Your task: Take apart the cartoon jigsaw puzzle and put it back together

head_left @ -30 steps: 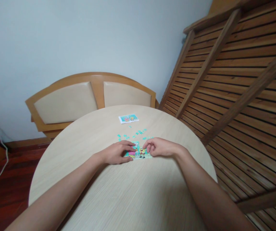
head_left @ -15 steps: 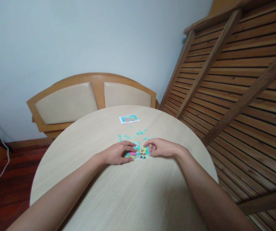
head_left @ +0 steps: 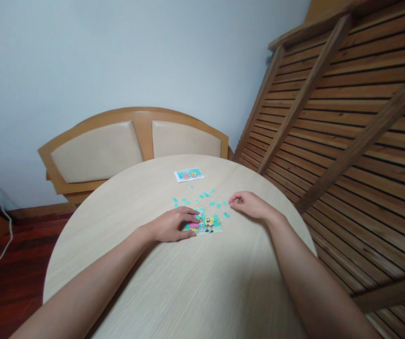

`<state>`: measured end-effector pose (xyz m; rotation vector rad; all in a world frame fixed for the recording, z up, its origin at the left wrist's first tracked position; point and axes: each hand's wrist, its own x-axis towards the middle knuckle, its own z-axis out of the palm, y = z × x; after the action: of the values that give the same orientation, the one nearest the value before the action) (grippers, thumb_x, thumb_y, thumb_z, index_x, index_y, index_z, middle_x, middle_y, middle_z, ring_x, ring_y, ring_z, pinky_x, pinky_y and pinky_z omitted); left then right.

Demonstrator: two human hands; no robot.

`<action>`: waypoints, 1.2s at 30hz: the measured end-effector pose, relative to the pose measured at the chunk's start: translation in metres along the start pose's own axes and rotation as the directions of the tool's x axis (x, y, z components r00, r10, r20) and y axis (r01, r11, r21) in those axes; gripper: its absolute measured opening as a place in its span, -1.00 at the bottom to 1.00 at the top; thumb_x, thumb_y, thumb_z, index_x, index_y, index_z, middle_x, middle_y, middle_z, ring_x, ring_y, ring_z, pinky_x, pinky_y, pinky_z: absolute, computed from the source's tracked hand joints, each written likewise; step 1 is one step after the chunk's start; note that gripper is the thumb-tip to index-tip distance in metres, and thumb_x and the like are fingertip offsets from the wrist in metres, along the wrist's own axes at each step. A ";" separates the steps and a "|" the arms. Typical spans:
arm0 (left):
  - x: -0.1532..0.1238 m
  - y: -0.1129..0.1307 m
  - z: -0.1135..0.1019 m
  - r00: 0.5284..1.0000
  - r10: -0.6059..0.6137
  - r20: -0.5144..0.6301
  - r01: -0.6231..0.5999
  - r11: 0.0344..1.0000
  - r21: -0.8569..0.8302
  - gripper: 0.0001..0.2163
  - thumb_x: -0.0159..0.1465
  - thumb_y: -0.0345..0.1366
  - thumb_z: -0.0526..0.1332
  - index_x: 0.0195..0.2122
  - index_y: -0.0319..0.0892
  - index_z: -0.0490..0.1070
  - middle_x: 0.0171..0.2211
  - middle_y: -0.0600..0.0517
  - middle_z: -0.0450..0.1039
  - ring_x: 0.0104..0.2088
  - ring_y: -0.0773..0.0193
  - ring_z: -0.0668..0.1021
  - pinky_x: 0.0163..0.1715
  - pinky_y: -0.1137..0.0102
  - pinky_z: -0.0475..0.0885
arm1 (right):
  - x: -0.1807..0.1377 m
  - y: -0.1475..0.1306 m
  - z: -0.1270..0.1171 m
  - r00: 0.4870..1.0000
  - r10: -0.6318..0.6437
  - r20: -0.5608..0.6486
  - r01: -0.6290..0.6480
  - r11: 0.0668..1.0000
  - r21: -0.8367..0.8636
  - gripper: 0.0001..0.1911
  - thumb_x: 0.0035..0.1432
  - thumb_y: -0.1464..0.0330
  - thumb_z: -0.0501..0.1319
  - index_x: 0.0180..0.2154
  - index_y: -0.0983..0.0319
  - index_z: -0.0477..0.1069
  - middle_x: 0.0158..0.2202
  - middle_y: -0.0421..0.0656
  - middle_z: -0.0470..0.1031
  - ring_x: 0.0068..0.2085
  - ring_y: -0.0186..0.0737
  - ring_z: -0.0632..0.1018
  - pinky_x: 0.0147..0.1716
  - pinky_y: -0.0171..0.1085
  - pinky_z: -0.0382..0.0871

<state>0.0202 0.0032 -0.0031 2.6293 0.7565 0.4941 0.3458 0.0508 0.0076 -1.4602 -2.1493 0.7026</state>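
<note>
A partly joined jigsaw puzzle (head_left: 209, 222) with cartoon figures on a turquoise ground lies flat on the table. My left hand (head_left: 176, 224) rests on its left part, fingers spread and covering some of the picture. Beyond the puzzle, loose turquoise jigsaw pieces (head_left: 206, 194) are scattered. To their right is my right hand (head_left: 247, 204), thumb and fingers drawn together by the rightmost pieces; whatever is between the fingertips is too small to tell. One loose piece (head_left: 226, 214) lies between that hand and the puzzle.
A small picture card (head_left: 189, 175) of the same cartoon scene lies farther back on the round pale table (head_left: 174, 287). Behind the table stands a padded headboard (head_left: 98, 150) against the wall. A slatted wooden frame (head_left: 329, 117) leans on the right.
My right hand has moved from the puzzle's right edge outward to the right and away from me, uncovering that edge and several loose pieces. My left hand has stayed put.
</note>
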 end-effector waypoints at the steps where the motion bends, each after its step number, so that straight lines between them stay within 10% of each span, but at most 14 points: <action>1: 0.000 0.001 0.000 1.000 0.001 -0.002 -0.001 1.000 0.003 -0.66 0.32 -0.09 0.26 0.06 -0.09 0.49 0.17 -0.15 0.40 0.15 0.04 0.46 0.17 0.16 0.35 | 0.001 0.003 0.001 1.000 0.005 0.009 -0.005 1.000 -0.004 -0.76 0.10 0.27 0.27 -0.25 0.30 0.56 -0.37 -0.13 0.55 -0.36 -0.24 0.50 -0.33 -0.29 0.32; 19: -0.014 -0.043 -0.008 0.974 -0.150 -0.168 0.188 0.953 0.237 -0.67 0.40 -0.11 0.11 0.05 -0.18 0.45 0.14 -0.19 0.40 0.13 0.03 0.46 0.17 0.12 0.36 | 0.009 0.009 0.016 0.995 -0.089 -0.036 0.079 0.973 -0.218 -0.72 0.19 0.31 0.26 -0.11 0.30 0.57 -0.07 0.05 0.56 -0.05 -0.03 0.54 0.03 -0.14 0.35; 36: -0.009 -0.067 0.003 0.848 -0.372 -0.378 0.474 0.851 0.227 -0.67 0.41 -0.16 0.02 0.02 -0.23 0.42 0.01 -0.18 0.51 0.04 0.02 0.52 0.11 0.11 0.38 | 0.016 0.004 0.039 0.989 -0.071 -0.126 0.018 0.927 -0.374 -0.63 0.35 0.21 0.09 0.08 0.19 0.47 0.10 0.00 0.45 0.08 0.02 0.40 0.12 -0.08 0.21</action>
<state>-0.0148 0.0499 -0.0365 2.5526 1.6075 0.7274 0.3195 0.0609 -0.0234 -1.5841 -2.2832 0.1709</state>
